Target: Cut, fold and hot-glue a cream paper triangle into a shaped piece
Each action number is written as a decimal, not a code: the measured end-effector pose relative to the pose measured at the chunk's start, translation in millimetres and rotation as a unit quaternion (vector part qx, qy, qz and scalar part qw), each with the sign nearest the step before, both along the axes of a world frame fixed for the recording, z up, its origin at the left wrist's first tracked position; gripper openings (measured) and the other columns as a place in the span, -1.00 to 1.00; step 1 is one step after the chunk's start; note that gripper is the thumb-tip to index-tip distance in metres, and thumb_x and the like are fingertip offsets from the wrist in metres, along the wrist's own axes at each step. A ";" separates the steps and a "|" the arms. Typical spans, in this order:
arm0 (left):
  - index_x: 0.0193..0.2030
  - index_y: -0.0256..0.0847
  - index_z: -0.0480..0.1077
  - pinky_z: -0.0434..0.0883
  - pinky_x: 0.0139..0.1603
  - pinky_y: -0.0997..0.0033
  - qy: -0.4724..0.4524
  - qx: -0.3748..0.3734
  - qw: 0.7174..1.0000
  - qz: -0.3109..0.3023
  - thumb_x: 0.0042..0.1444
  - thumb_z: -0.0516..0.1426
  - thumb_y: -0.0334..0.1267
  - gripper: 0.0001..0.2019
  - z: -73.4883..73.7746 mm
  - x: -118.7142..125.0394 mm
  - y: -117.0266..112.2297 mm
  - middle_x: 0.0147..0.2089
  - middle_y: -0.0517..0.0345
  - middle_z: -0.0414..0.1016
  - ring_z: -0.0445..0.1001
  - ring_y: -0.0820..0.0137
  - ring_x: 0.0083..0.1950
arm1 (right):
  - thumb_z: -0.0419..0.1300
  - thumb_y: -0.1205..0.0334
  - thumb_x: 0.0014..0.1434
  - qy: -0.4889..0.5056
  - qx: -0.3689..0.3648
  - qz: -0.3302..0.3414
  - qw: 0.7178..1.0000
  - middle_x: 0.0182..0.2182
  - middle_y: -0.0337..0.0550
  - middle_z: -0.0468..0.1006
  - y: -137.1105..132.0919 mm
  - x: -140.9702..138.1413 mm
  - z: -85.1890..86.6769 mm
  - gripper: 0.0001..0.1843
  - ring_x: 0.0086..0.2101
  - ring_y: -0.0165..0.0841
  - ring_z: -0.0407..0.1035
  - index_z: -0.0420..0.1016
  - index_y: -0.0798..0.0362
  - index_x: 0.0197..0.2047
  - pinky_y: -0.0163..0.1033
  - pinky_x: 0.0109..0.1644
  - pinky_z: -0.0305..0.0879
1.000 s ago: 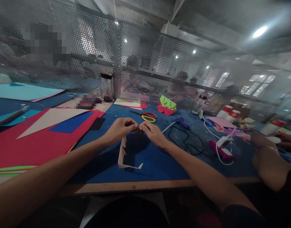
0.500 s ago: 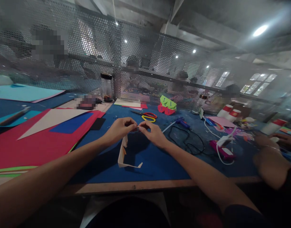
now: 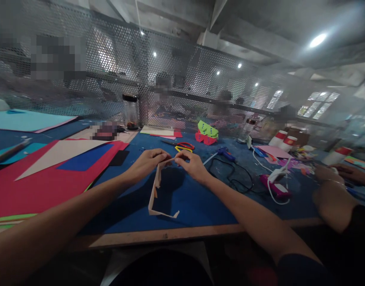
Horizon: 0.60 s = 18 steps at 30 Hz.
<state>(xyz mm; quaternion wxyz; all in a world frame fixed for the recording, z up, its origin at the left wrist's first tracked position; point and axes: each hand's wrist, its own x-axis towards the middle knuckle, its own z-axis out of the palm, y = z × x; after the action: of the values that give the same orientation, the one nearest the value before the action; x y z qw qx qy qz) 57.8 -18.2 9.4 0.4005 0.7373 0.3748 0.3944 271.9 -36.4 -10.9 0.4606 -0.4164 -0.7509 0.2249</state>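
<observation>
A folded cream paper strip (image 3: 154,194) hangs above the blue tabletop, bent at several angles, with its lower arm pointing right. My left hand (image 3: 149,163) is closed on the strip's upper part. The fingers of my right hand (image 3: 191,165) pinch its top right end. A short stretch of paper shows between the two hands. Just beyond them lie scissors (image 3: 184,147) with red and yellow handles. A blue glue gun (image 3: 226,153) with a white stick rests to the right of my right hand.
Red paper sheets (image 3: 66,190) spread at the left. A green and red paper piece (image 3: 206,133) stands at the back, near a lidded jar (image 3: 130,113). A pink device (image 3: 274,186) with white cable lies right, by another person's hand (image 3: 331,180). Mesh screen (image 3: 182,75) behind.
My hands have drawn slightly apart, and more of the strip's top edge shows between them. The whole view has shifted a little.
</observation>
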 end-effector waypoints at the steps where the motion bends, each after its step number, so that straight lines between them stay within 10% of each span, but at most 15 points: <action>1: -0.22 -0.17 0.62 0.54 -0.07 0.21 -0.001 -0.019 1.000 -0.011 0.15 0.18 0.09 -0.63 1.9 -1.5 1.3 -0.20 0.01 0.74 0.67 0.18 -0.15 | 0.24 0.16 0.28 0.004 -0.003 0.000 1.000 -0.37 -0.27 0.57 1.8 0.8 -0.9 -0.88 -0.31 -0.32 0.49 0.54 -0.01 -0.24 -0.20 -0.07 0.42; 18: -0.01 -0.12 0.62 0.47 -0.06 0.29 -0.022 -0.236 0.963 -0.126 0.05 0.44 0.12 -0.53 -7.9 -28.0 17.9 -0.08 0.02 0.73 0.65 0.20 -0.02 | 0.28 0.06 0.31 0.042 -0.036 0.051 0.997 -0.31 -0.23 0.62 13.8 1.9 -11.1 -0.82 -0.32 -0.32 0.53 0.56 -0.02 -0.19 -0.18 -0.08 0.46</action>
<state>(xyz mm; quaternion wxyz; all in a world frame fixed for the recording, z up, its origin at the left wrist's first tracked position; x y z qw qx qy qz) 29.8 -0.3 1.5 0.6173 0.6544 0.3527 0.2573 273.8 -22.6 -22.0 0.4644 -0.3837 -0.7427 0.2924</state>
